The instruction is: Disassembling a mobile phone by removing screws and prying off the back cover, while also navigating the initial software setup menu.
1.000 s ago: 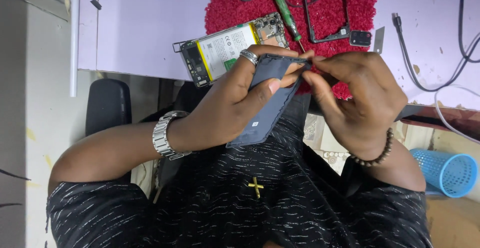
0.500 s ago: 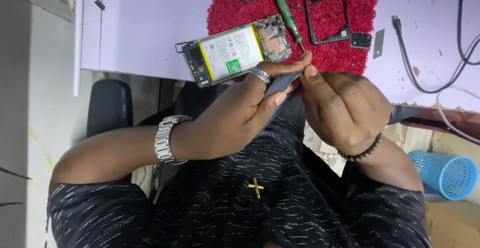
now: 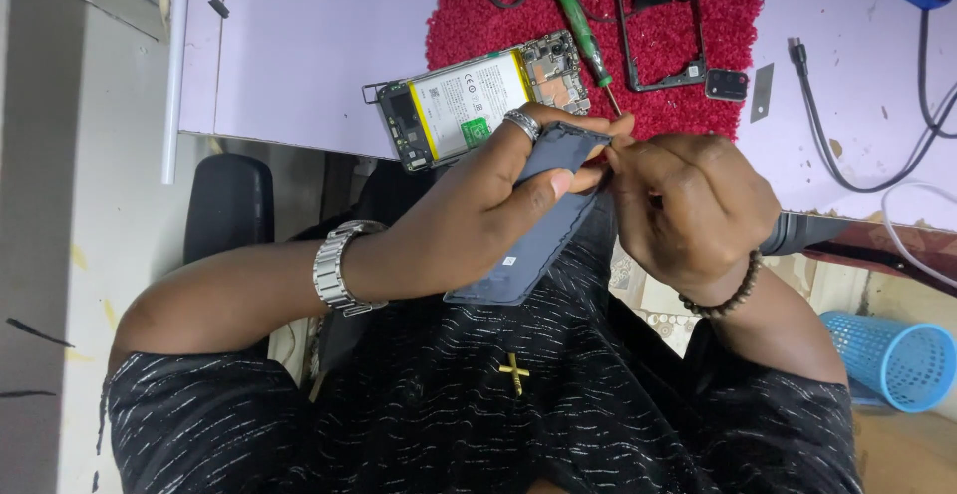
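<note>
Fingers (image 3: 518, 170) of the left hand (image 3: 478, 205) are clamped around the dark back cover (image 3: 538, 225), held tilted above the lap, just off the worktop (image 3: 299, 55) edge. The right hand (image 3: 688, 210) is closed into a pinch at the cover's upper corner; what it pinches is hidden. Judging from this, the step is working on that corner. It calls for a steady left grip and small, careful force. An opened phone (image 3: 469, 105) and a screwdriver (image 3: 578, 25) lie on the worktop.

Both hands, left (image 3: 478, 205) and right (image 3: 688, 210), curled, fingertips meeting
</note>
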